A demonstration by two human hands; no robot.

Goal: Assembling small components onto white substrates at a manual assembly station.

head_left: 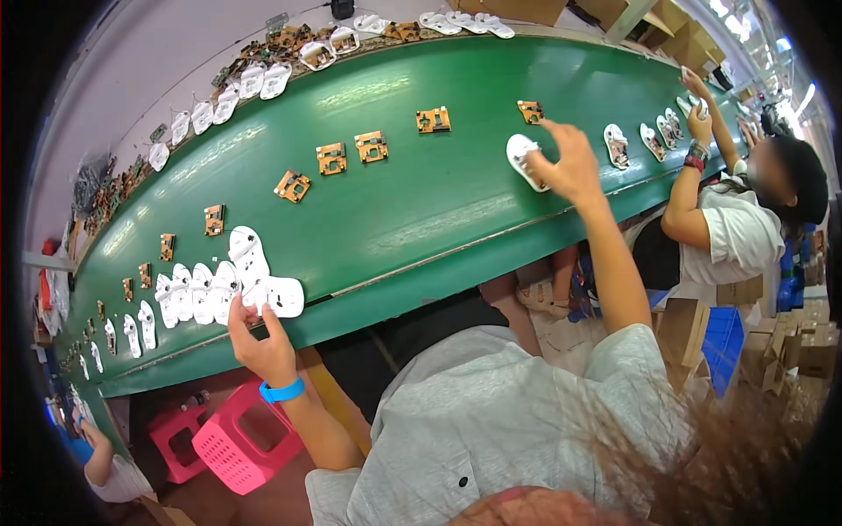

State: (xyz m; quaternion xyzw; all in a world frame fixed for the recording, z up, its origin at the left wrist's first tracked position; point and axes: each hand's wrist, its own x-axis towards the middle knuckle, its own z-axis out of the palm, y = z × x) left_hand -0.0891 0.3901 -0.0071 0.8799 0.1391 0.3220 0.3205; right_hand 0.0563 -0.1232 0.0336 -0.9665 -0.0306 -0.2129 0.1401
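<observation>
A person wearing a grey shirt works with bare hands at a long green table (438, 202), and the work appears partway along. Beyond the right hand (574, 167), a row of four filled white shells (617, 146) shows brown board parts inside, so these look further along. The shell under the hand (519, 149) lies on the table beneath the thumb, with some brown visible on it. The right fingers are spread, the forefinger reaching close to a loose brown board (529, 110). The left hand (266, 351) is at the near edge of a cluster of white shells (202, 294); its thumb and forefinger stand apart, but I cannot tell whether they grip a shell. The cluster holds about six shells, some overlapping, with no brown board visible in them, so they seem still to be filled. Counting that board, six larger loose boards lie across the middle of the table; four smaller-looking ones continue leftward, with a few beyond too tiny to count. About five more shells lie separately at the far left. Along the far ledge are roughly a dozen more shells (275, 81), beside a heap of boards (285, 41).
</observation>
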